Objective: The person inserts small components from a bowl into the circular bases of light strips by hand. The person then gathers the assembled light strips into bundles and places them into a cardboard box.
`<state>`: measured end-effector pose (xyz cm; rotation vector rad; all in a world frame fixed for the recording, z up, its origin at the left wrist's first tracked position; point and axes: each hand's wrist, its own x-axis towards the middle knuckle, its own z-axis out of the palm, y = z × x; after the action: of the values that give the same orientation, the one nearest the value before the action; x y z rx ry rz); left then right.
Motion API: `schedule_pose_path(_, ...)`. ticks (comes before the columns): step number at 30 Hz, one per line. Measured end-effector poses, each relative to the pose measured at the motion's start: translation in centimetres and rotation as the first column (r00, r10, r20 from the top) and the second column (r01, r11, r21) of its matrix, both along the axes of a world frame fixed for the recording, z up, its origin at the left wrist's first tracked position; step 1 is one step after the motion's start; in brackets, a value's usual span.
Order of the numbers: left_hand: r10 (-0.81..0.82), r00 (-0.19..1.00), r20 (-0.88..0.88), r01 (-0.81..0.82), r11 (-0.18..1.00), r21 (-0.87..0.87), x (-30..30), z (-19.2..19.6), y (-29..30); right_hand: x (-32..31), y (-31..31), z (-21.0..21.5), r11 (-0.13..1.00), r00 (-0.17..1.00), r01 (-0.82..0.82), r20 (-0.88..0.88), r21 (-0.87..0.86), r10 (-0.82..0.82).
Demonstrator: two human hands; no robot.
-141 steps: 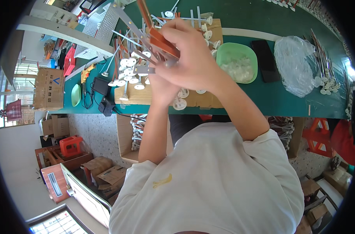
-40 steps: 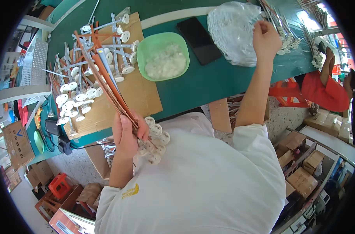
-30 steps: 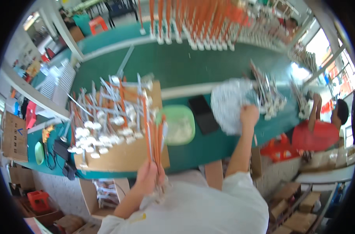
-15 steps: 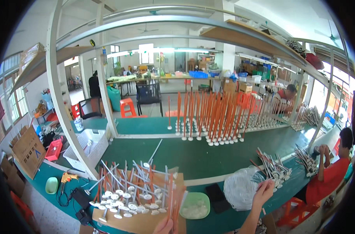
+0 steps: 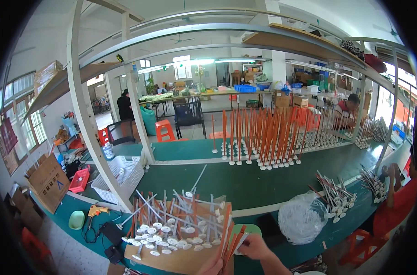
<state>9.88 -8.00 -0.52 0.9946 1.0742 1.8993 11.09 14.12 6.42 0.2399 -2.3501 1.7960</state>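
My left hand [image 5: 211, 266] is closed round a bundle of flat orange-red sticks [image 5: 225, 239] that point up at the lower middle. Just right of it, my right hand [image 5: 255, 250] is closed at the bundle's side; a pale piece shows by its fingertips, too small to name. Behind that hand a light green bowl [image 5: 252, 228] is partly hidden. To the left, on a cardboard sheet [image 5: 172, 260], lies a heap of grey and reddish sticks with white round bases [image 5: 165, 233].
Clear plastic bags [image 5: 301, 220] and more based sticks [image 5: 339, 197] lie to the right, near a person in red [image 5: 394, 208]. Across the green table stand rows of orange-red sticks [image 5: 263, 137]. A white basket [image 5: 121, 178], a post [image 5: 87, 114] and a yellow glue gun [image 5: 97, 211] are left.
My right hand has come left from beside the plastic bags to the sticks in my left hand. The whole view has shifted, so the scene sits farther right.
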Motion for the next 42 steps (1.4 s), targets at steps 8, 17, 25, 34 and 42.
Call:
schedule_pose_path(8,0.278,0.957,0.078,-0.258,0.946,-0.198,3.0,8.9,1.2,-0.7,-1.8,2.0,0.939,0.9,-0.038,-0.398,0.342,0.181)
schedule_pose_path(17,0.37,0.844,0.389,-0.31,0.927,-0.21,3.3,6.7,0.5,2.2,-1.9,3.0,0.868,0.933,-0.217,-0.166,0.447,0.318)
schedule_pose_path(25,0.443,0.896,-0.018,-0.425,0.847,-0.321,1.5,7.0,-1.1,3.1,-1.1,2.6,0.909,0.948,-0.232,-0.127,0.347,0.291)
schedule_pose_path(34,0.351,0.936,0.013,-0.331,0.893,-0.305,2.2,6.8,-2.7,3.8,-4.1,4.6,0.926,0.948,-0.03,-0.282,0.377,0.146)
schedule_pose_path(42,0.264,0.964,-0.023,-0.259,0.922,-0.289,3.1,6.9,-2.7,4.5,-4.2,3.6,0.909,0.94,-0.087,-0.27,0.408,0.211)
